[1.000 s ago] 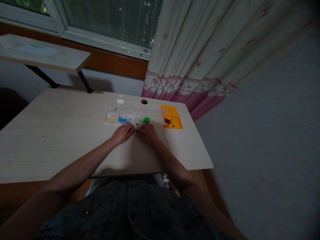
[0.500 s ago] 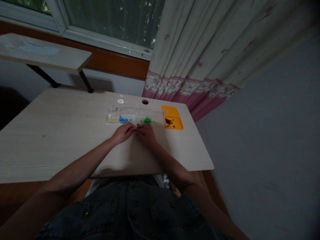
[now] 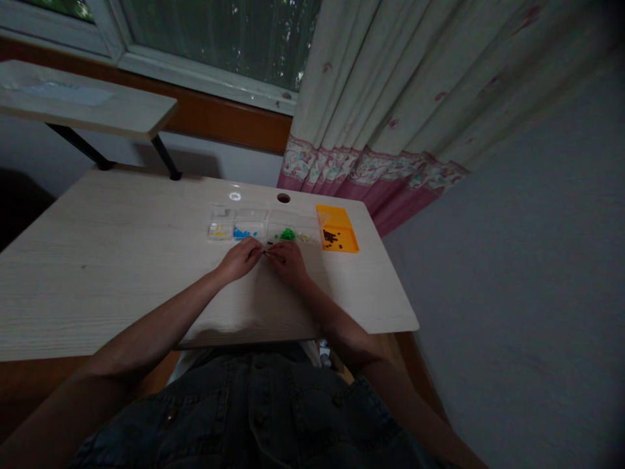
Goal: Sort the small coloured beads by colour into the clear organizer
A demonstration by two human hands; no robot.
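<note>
So the left hand and right hand were nearly fingertip to fingertip over the table, both pinched around some tiny piece too small to make out, just in front of clear boxes holding blue bits and green bits, orange tray off to the right.

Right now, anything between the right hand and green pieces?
Nothing loose visible between the right hand and the green pieces. They lie in a clear box; any front wall there is too dim to tell.
</note>
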